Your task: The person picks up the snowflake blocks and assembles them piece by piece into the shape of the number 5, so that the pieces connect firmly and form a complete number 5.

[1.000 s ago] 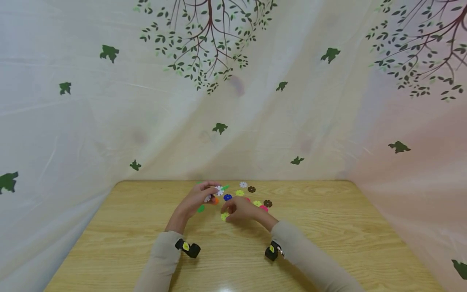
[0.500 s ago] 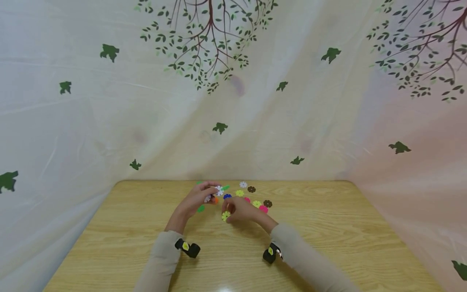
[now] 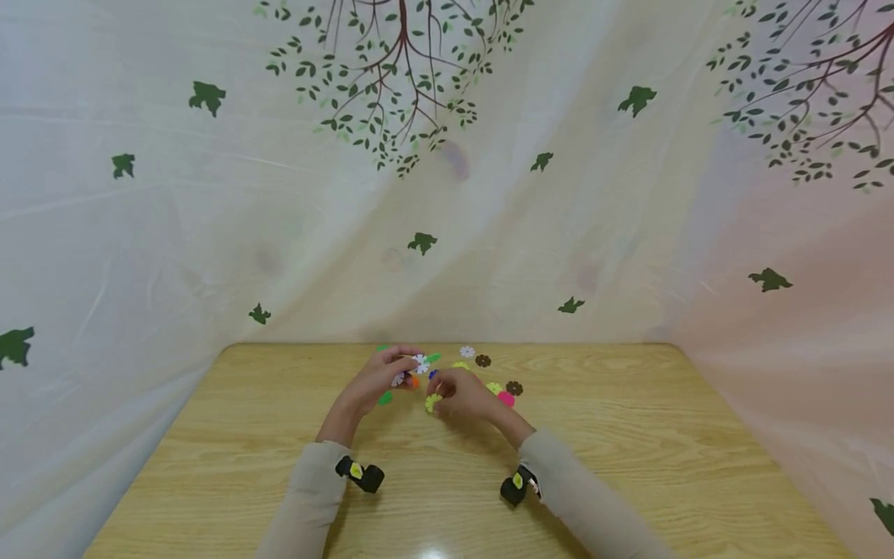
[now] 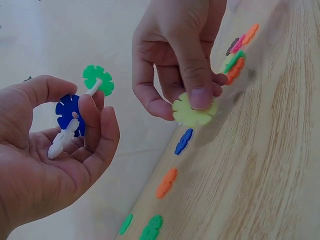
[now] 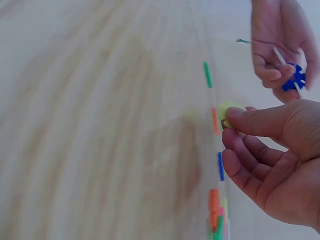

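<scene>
A yellow-green disc (image 4: 192, 112) is pinched at its rim between thumb and fingers of the right hand (image 4: 177, 55), just above the worktop (image 4: 260, 170). Beside that disc, a small cluster (image 4: 75, 112) of blue, white and green pieces is held in the curled grip of the left hand (image 4: 47, 160). The disc appears light, thin and stiff, perhaps slippery; it is best held by its notched edge. Loose discs (image 3: 506, 392) lie scattered beyond it.
</scene>
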### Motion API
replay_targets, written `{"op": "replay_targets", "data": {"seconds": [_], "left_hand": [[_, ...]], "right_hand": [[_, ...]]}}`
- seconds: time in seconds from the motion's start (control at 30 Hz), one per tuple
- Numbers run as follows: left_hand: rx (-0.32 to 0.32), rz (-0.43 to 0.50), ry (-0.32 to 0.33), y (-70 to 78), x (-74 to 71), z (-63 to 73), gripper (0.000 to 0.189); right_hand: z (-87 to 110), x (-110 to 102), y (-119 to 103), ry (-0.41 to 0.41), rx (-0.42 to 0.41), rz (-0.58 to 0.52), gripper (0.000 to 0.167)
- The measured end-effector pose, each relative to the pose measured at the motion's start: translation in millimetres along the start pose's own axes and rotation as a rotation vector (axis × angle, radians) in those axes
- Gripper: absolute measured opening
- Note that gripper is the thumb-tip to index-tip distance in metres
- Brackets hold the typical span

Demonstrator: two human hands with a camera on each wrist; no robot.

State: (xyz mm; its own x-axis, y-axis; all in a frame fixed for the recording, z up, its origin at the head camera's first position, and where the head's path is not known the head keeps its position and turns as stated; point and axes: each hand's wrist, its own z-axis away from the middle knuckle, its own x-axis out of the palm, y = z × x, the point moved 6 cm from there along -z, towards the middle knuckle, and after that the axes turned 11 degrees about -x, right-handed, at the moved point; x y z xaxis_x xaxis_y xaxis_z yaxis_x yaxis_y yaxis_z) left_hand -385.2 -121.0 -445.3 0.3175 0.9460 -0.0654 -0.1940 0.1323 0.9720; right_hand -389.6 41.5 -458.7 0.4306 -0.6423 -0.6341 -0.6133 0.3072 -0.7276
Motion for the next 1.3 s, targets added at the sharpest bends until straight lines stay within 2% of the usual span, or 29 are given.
{"op": "replay_targets", "data": {"seconds": [0.23, 0.43, 0.6, 0.73, 0.93, 1.3], "left_hand": [[-0.005, 0.001, 0.006, -0.9, 0.3, -1.0, 0.037], [-0.005, -0.005, 0.009, -1.3, -0.6, -1.8, 0.038], [-0.007, -0.013, 0.014, -0.9, -0.3, -1.7, 0.036], [-0.006, -0.015, 0.021, -1.1, -0.2, -1.8, 0.035], [-0.008, -0.02, 0.024, -1.9, -0.6, -2.2, 0.034], [-0.027, -0.006, 0.041, -1.2, -0.5, -1.0, 0.035]], "right_hand": [[-2.2, -24.0, -2.2, 0.159, 0.012, -0.068, 0.017], [-1.2, -46.1, -2.1, 0.311, 0.077, -0.117, 0.017], [-0.8, -59.2, -8.2, 0.436, 0.038, -0.187, 0.019], [-1.6, -64.4, -11.5, 0.506, 0.008, -0.234, 0.02], [-4.9, -63.7, -10.8, 0.542, -0.004, -0.282, 0.02], [-2.1, -59.4, -12.3, 0.515, 0.011, -0.335, 0.022]]}}
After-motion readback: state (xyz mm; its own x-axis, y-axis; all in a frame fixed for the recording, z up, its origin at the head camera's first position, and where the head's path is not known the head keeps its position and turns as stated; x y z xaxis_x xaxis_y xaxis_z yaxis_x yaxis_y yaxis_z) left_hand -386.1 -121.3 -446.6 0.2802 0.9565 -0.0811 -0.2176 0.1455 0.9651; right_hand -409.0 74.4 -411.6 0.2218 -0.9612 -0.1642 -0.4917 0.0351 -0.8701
